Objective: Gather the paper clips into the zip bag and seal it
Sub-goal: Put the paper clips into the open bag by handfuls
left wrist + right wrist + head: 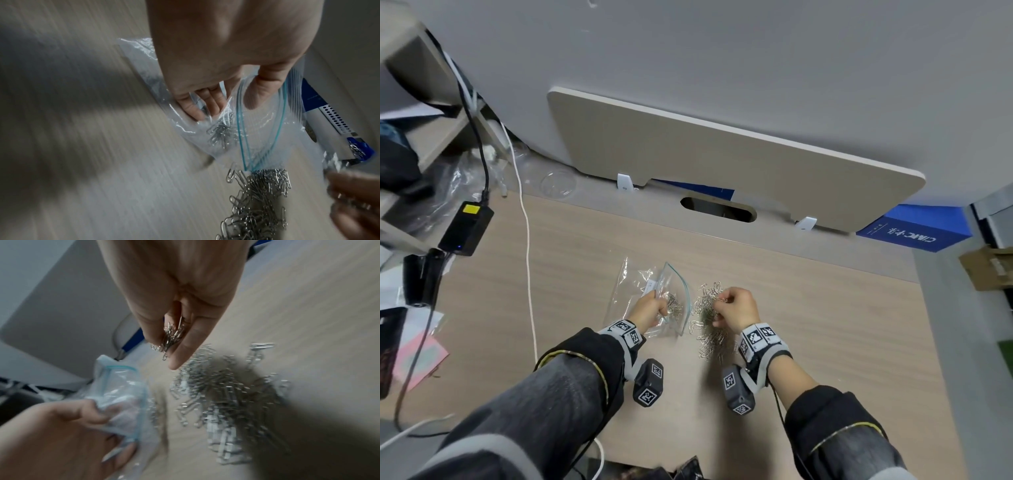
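Observation:
A clear zip bag (654, 301) with a blue seal strip lies on the wooden desk (808, 325), its mouth gaping toward the right. My left hand (649, 310) grips the bag (263, 123) at its mouth, thumb inside and fingers under the plastic. Several clips (219, 134) lie inside the bag. A heap of silver paper clips (709, 322) sits just right of the bag. My right hand (736, 310) hovers over the heap (226, 394) and pinches a small bunch of clips (171, 335) between thumb and fingers.
A black power brick (465, 228) and a white cable (528, 260) lie to the left. A beige panel (722, 161) stands behind the desk, with a blue box (914, 231) at far right. A pink pad (419, 356) lies at the left edge.

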